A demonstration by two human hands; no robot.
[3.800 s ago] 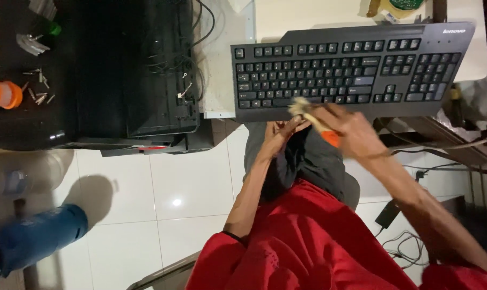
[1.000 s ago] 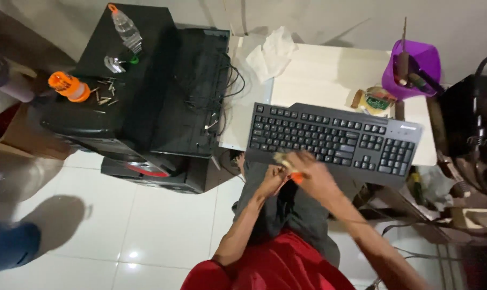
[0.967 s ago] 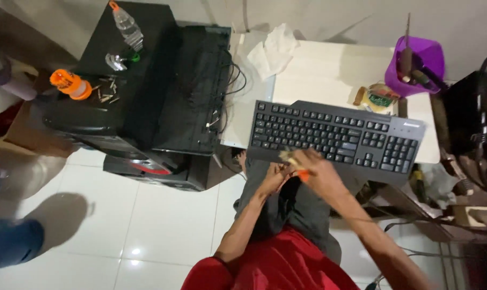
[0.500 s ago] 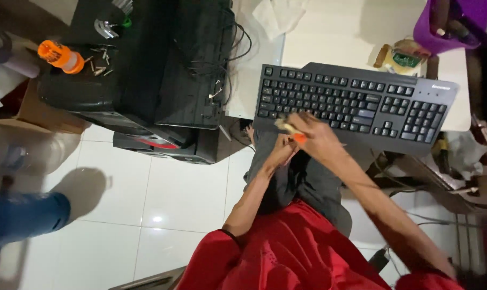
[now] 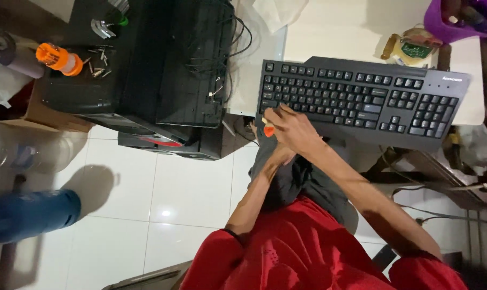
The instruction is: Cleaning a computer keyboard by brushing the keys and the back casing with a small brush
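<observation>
Keyboard (image 5: 361, 99), black and full-sized, lies with its far edge on the white table (image 5: 329, 43) and its near edge over the person's lap, at about twelve o'clock from the red shirt (image 5: 308, 252). The right hand (image 5: 291, 129) is closed around a small orange-handled tool (image 5: 268, 130) at the keyboard's near left edge, while the left hand (image 5: 278, 156) sits just beneath it, its grip impossible to tell. Stiff, light plastic with loose-fitting keys, the board looks best held by its bare side edges, not by the keys.
</observation>
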